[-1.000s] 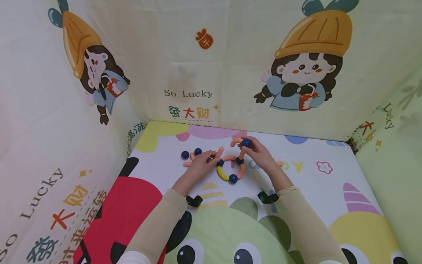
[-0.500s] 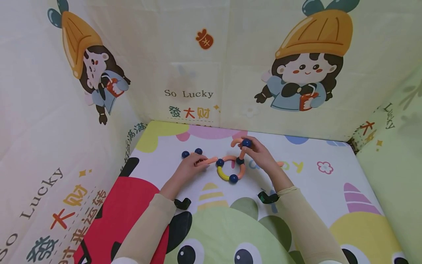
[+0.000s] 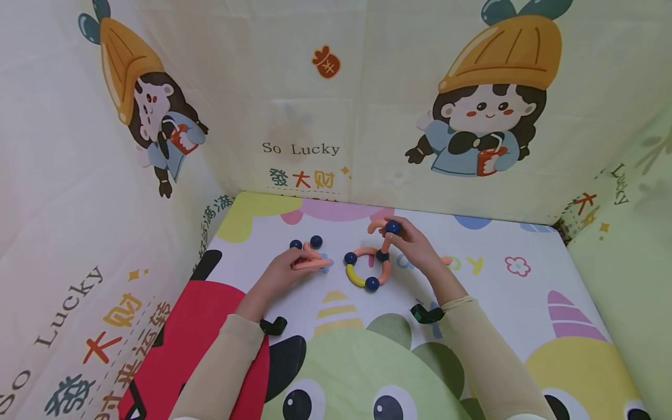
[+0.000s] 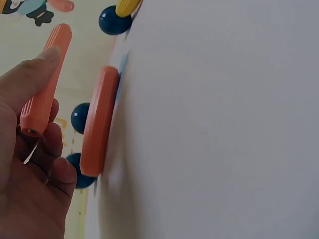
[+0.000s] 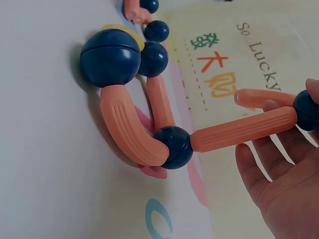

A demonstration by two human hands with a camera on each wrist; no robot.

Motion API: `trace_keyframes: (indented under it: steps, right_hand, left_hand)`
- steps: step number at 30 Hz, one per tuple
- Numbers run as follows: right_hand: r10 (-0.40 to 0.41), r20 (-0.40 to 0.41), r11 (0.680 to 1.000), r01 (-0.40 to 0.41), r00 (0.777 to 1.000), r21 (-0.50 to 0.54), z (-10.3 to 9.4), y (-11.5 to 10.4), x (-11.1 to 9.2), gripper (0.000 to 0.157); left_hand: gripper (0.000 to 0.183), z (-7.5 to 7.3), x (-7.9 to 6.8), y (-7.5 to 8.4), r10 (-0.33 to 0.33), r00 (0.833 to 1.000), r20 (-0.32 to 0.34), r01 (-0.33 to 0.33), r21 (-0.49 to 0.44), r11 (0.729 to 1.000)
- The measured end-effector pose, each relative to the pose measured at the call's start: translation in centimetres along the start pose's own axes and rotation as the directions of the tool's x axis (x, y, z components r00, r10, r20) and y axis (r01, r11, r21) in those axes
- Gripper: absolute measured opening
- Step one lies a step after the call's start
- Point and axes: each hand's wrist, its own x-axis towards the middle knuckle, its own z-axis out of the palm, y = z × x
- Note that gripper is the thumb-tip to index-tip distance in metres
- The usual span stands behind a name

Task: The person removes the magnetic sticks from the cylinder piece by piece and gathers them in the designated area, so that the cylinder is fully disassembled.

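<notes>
A ring (image 3: 367, 269) of blue balls joined by orange curves and one yellow curve (image 3: 354, 276) lies on the printed mat (image 3: 514, 303). My right hand (image 3: 401, 234) pinches the top blue ball (image 3: 391, 227) (image 5: 306, 110). A straight orange stick (image 5: 244, 129) runs from that ball down to a ring ball (image 5: 172, 147). An orange curve (image 3: 374, 224) also sticks out of the top ball. My left hand (image 3: 300, 262) holds a loose straight orange stick (image 3: 318, 264) (image 4: 42, 94) between thumb and fingers, just left of the ring and apart from it.
Another orange stick (image 4: 98, 122) lies on the mat by my left hand, beside two loose blue balls (image 3: 296, 244) (image 3: 316, 240). Cartoon-printed soft walls (image 3: 336, 105) close in the back and both sides. More orange shows behind my right hand (image 3: 447, 261).
My left hand drew its orange stick away from the ring's left ball and moved left toward the two loose balls. The right hand and the ring stayed put.
</notes>
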Motion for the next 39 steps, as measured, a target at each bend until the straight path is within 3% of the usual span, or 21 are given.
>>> trace_keyframes:
  steps: [10,19,31,39]
  right_hand:
    - [-0.005,0.007,1.0,0.005,1.0,0.002,0.0,-0.1,0.0,0.049]
    - [0.014,0.0,1.0,-0.014,1.0,-0.015,0.0,-0.1,0.1,0.051]
    - [0.019,0.005,1.0,-0.019,1.0,-0.009,0.1,-0.2,-0.1,0.05]
    - [0.008,0.008,1.0,-0.008,1.0,0.007,0.2,-0.4,-0.2,0.049]
  left_hand:
    - [0.032,-0.7,-0.5,-1.5,-0.018,0.999,0.038,0.014,0.11,0.994]
    - [0.035,-0.9,-0.2,-2.1,0.025,0.999,0.029,-0.031,0.232,0.972]
    - [0.028,-0.8,-0.3,-2.0,0.068,0.997,0.021,-0.071,0.271,0.96]
    - [0.03,-0.7,-0.2,-1.7,0.061,0.998,0.014,-0.062,0.309,0.949]
